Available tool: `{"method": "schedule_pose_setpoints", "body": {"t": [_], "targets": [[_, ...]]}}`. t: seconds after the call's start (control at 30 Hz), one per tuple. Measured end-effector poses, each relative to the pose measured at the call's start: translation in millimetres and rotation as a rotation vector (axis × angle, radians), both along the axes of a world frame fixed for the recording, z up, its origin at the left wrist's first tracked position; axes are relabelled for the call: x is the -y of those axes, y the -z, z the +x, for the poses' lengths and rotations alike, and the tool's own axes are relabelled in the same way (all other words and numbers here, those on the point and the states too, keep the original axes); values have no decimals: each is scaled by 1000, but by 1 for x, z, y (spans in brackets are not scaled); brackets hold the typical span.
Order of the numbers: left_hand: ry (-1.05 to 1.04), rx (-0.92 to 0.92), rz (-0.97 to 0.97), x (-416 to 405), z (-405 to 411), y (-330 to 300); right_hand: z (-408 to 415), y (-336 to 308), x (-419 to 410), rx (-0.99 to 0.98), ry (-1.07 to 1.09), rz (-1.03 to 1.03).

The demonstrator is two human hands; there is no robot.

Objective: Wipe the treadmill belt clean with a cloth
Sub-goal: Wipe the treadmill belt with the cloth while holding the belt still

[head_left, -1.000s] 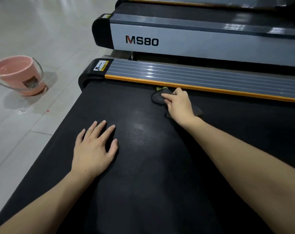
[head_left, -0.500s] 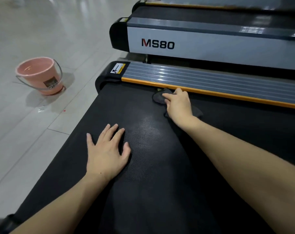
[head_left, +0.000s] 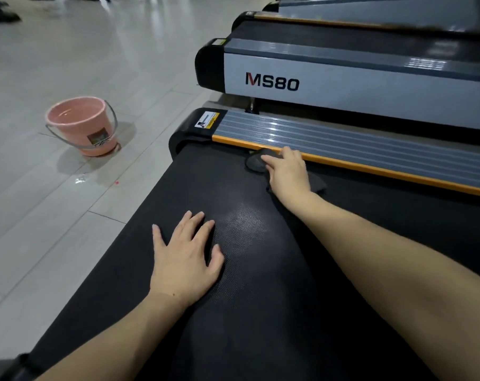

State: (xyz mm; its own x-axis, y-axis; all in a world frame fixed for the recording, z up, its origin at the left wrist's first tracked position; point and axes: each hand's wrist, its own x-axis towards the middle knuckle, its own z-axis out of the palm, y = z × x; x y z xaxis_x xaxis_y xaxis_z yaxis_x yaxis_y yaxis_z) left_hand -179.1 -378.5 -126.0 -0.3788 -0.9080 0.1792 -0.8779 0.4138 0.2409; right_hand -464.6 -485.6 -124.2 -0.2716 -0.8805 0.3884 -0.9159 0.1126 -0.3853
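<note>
The black treadmill belt [head_left: 260,312] fills the lower frame. A dark cloth [head_left: 256,163] lies bunched at the belt's far edge, against the orange strip of the side rail [head_left: 370,154]. My right hand [head_left: 287,171] presses down on the cloth with its fingers laid over it; most of the cloth is hidden under the palm. My left hand [head_left: 185,258] rests flat on the belt with fingers spread, nearer to me and left of the cloth. A faint damp sheen shows on the belt between the two hands.
A pink bucket [head_left: 82,126] with water stands on the tiled floor at the left, with small wet spots beside it. A second treadmill marked MS80 [head_left: 271,82] lies beyond the rail, and another behind it.
The view has swung left, so bucket and treadmills sit further right in frame. Both hands keep their places on the belt; the right hand stays on the cloth by the orange strip.
</note>
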Motion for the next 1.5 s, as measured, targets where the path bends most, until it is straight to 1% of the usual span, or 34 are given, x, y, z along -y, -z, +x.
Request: {"method": "schedule_pose_setpoints", "body": {"t": [0.07,0.1,0.2,0.27,0.33,0.37,0.4,0.43,0.5,0.53,0.57,0.63,0.7,0.77,0.83,0.87,0.93,0.97,1.0,1.07,1.1,1.17,1.23,1.3,1.37,1.4,1.43,1.5], "targets": [[16,-25,5,0,0,-1,7,1,-12,55,24,-1],[16,-35,0,-1,0,-2,15,0,-28,40,-15,-20],[5,-43,8,0,0,-3,45,-3,-97,22,-240,-105],[3,-35,16,0,1,-3,60,-1,-140,-2,-444,-95],[6,-24,25,-2,1,-2,50,-1,-146,-58,-546,-55],[11,-21,23,-2,1,-2,38,-2,-133,-99,-535,-65],[12,-22,20,-2,0,-2,25,-4,-114,-135,-471,-89],[14,-28,20,-2,1,-2,13,-5,-94,-147,-348,-111],[17,-49,16,-1,1,-3,-3,-8,-67,-75,-85,-90],[16,-58,15,-2,1,-4,-3,-6,-64,-47,-15,-63],[17,-66,20,-2,0,-4,4,-5,-68,-41,9,-53],[17,-94,32,-4,1,-7,31,-3,-96,-36,-34,-82],[21,-168,52,-2,8,-14,67,-3,-144,-15,-209,-112],[37,-217,105,1,24,-24,98,-4,-198,-51,-416,-79],[61,-159,121,-2,46,-28,105,-7,-224,-114,-553,-37],[68,-114,108,-7,57,-28,101,-8,-221,-136,-579,-29],[83,-30,118,-22,70,-27,82,-10,-187,-160,-516,-45],[93,16,137,-29,72,-26,71,-12,-164,-168,-433,-89],[101,50,159,-35,71,-24,60,-12,-142,-164,-304,-105],[81,61,199,-46,69,-21,49,-14,-118,-113,-73,-64],[69,63,208,-49,68,-20,52,-13,-120,-104,-42,-59],[63,81,219,-54,68,-17,75,-13,-149,-77,-93,-74],[48,71,227,-58,69,-17,102,-12,-197,-57,-278,-107],[34,39,234,-63,68,-18,121,-9,-244,-48,-456,-52],[38,33,234,-68,65,-19,120,-8,-261,-110,-591,0],[38,29,238,-70,64,-20,115,-12,-256,-144,-617,4],[39,25,243,-71,62,-21,103,-13,-244,-206,-598,-11],[48,41,240,-72,58,-24,65,-13,-207,-182,-442,-39]]}}
